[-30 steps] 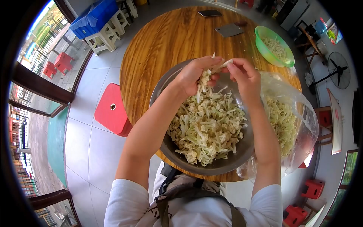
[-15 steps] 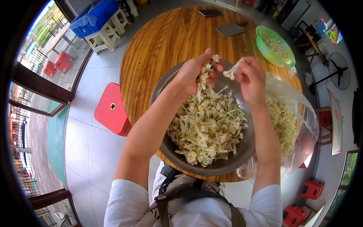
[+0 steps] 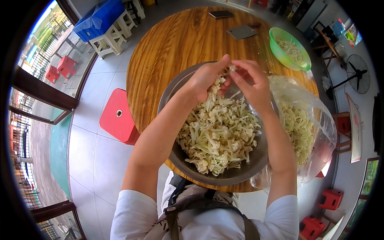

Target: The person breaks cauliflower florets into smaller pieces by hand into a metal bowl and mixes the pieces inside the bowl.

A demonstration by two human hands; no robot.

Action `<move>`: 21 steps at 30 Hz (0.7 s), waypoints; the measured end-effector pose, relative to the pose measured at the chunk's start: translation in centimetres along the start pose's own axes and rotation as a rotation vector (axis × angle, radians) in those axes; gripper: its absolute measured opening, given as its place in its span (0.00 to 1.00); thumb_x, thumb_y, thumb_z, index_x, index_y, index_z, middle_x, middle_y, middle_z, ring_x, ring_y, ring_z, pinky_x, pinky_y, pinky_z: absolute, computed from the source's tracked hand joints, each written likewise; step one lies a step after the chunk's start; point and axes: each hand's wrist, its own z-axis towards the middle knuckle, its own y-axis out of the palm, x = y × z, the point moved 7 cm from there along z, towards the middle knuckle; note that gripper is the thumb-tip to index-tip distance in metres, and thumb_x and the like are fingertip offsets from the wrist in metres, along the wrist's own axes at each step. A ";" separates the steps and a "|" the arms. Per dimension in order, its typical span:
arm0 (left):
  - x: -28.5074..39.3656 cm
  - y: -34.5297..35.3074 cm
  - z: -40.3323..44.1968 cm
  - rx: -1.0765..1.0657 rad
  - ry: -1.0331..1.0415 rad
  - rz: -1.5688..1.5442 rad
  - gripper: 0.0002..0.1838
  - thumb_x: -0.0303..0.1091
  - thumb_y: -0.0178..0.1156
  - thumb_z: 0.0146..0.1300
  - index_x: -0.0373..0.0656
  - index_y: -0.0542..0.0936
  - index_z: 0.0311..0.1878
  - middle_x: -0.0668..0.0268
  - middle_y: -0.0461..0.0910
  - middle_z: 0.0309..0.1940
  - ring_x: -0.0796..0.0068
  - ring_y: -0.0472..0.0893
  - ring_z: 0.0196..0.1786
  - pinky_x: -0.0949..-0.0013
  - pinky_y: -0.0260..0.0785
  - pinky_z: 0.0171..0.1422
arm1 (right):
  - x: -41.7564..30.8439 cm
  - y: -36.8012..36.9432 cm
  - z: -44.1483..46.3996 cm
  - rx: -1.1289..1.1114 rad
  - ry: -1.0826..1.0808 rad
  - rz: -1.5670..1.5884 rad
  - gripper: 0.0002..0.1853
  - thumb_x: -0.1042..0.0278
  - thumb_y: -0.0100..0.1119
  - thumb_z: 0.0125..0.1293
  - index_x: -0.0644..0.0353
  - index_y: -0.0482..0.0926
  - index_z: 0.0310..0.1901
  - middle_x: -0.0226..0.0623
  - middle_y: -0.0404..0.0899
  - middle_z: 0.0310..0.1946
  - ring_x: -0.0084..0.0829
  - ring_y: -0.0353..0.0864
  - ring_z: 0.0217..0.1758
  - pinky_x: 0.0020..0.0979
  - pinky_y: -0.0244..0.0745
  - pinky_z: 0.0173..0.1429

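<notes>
Over the far side of a wide metal bowl [image 3: 176, 161], my left hand [image 3: 205, 80] is closed around several cauliflower pieces [image 3: 218, 85]. Fingers of my right hand [image 3: 255, 83] pinch at a small cauliflower floret [image 3: 232, 68] beside the left fingertips. Both hands nearly touch. A heap of cut cauliflower [image 3: 218, 136] with pale stems fills the middle of the bowl. Right of the bowl, an open clear plastic bag [image 3: 325, 120] holds more cut cauliflower [image 3: 298, 132], partly behind my right forearm.
On the round wooden table [image 3: 168, 44] lie a cleaver [image 3: 241, 32] and a dark phone [image 3: 221, 14]. A green basin [image 3: 280, 56] with pale cut pieces stands at the far right. A red stool [image 3: 118, 114] is left of the table; a fan [image 3: 357, 75] stands at right.
My right hand has moved left to meet the left hand. The long floret it held out in the open is now mostly hidden by the fingers. My left hand stays nearly in place.
</notes>
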 end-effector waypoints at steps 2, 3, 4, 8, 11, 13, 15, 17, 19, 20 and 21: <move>-0.2 0.2 0.0 -0.034 -0.008 -0.013 0.21 0.50 0.40 0.72 0.41 0.70 0.33 0.69 0.66 0.16 0.80 0.63 0.18 0.77 0.53 0.18 | 1.1 -0.1 -0.1 0.006 0.093 0.072 0.11 0.67 0.62 0.61 0.59 0.79 0.43 0.28 0.76 0.35 0.19 0.77 0.37 0.21 0.70 0.40; -0.3 0.3 0.0 -0.050 -0.012 -0.019 0.21 0.49 0.40 0.72 0.40 0.71 0.34 0.69 0.66 0.16 0.80 0.63 0.18 0.77 0.53 0.19 | 1.2 -0.2 -0.2 0.040 0.146 0.146 0.10 0.67 0.62 0.61 0.60 0.79 0.42 0.27 0.76 0.34 0.18 0.76 0.35 0.20 0.69 0.39; -0.3 0.3 -0.1 -0.070 -0.019 -0.017 0.21 0.49 0.40 0.72 0.39 0.71 0.36 0.69 0.66 0.16 0.80 0.63 0.18 0.77 0.53 0.19 | 1.0 -0.4 -0.3 0.074 0.200 0.220 0.09 0.67 0.61 0.62 0.60 0.79 0.41 0.26 0.76 0.32 0.18 0.75 0.34 0.20 0.68 0.38; -0.4 0.3 0.0 -0.099 -0.035 -0.065 0.20 0.44 0.40 0.72 0.35 0.73 0.40 0.69 0.66 0.17 0.81 0.62 0.19 0.77 0.53 0.19 | 1.5 -1.4 -0.3 0.170 0.269 0.278 0.07 0.68 0.58 0.64 0.62 0.78 0.37 0.23 0.74 0.25 0.14 0.69 0.28 0.17 0.64 0.33; -0.4 -0.4 0.3 -0.046 -0.036 -0.230 0.17 0.40 0.42 0.71 0.34 0.72 0.41 0.69 0.67 0.19 0.82 0.63 0.20 0.78 0.55 0.19 | 1.7 -1.9 -0.2 0.179 0.226 0.419 0.06 0.68 0.57 0.64 0.62 0.78 0.35 0.22 0.73 0.24 0.12 0.65 0.26 0.17 0.61 0.31; -0.4 -1.4 0.7 -0.016 -0.023 -0.382 0.15 0.38 0.43 0.70 0.33 0.72 0.41 0.69 0.67 0.20 0.82 0.63 0.21 0.79 0.56 0.19 | 1.5 -2.0 -0.2 0.083 0.197 0.414 0.06 0.68 0.57 0.64 0.62 0.77 0.36 0.21 0.72 0.23 0.12 0.65 0.25 0.17 0.60 0.30; -0.3 -2.5 1.2 -0.003 0.001 -0.550 0.14 0.36 0.44 0.70 0.33 0.72 0.41 0.70 0.67 0.21 0.82 0.63 0.21 0.80 0.58 0.19 | 1.1 -1.7 -0.3 0.006 0.158 0.365 0.07 0.68 0.58 0.64 0.62 0.77 0.37 0.21 0.71 0.23 0.12 0.65 0.24 0.17 0.60 0.29; -0.2 -2.9 1.2 0.039 0.023 -0.633 0.14 0.36 0.44 0.69 0.32 0.72 0.42 0.70 0.67 0.22 0.82 0.64 0.21 0.80 0.59 0.20 | 0.5 -1.1 -0.5 -0.054 0.106 0.270 0.09 0.66 0.61 0.63 0.61 0.77 0.39 0.22 0.71 0.22 0.13 0.64 0.23 0.18 0.60 0.27; -0.1 -3.2 1.1 0.058 0.053 -0.707 0.14 0.35 0.45 0.69 0.32 0.71 0.43 0.69 0.68 0.24 0.82 0.65 0.23 0.81 0.61 0.20 | -1.0 -0.1 -0.6 -0.120 -0.042 0.070 0.13 0.63 0.64 0.60 0.59 0.77 0.43 0.23 0.71 0.23 0.14 0.64 0.23 0.18 0.61 0.26; 0.0 -3.4 1.2 0.015 0.078 -0.702 0.14 0.35 0.45 0.69 0.32 0.71 0.44 0.68 0.69 0.25 0.82 0.66 0.24 0.80 0.63 0.22 | -1.8 0.5 -0.6 -0.153 -0.116 -0.031 0.15 0.62 0.65 0.59 0.59 0.77 0.45 0.24 0.71 0.23 0.14 0.65 0.22 0.18 0.62 0.25; 0.2 -3.6 1.2 -0.029 0.103 -0.697 0.14 0.35 0.44 0.69 0.32 0.70 0.44 0.67 0.70 0.26 0.81 0.67 0.25 0.80 0.64 0.23 | -2.4 1.2 -0.7 -0.173 -0.142 -0.058 0.21 0.61 0.68 0.55 0.55 0.76 0.50 0.27 0.72 0.24 0.18 0.67 0.23 0.20 0.67 0.26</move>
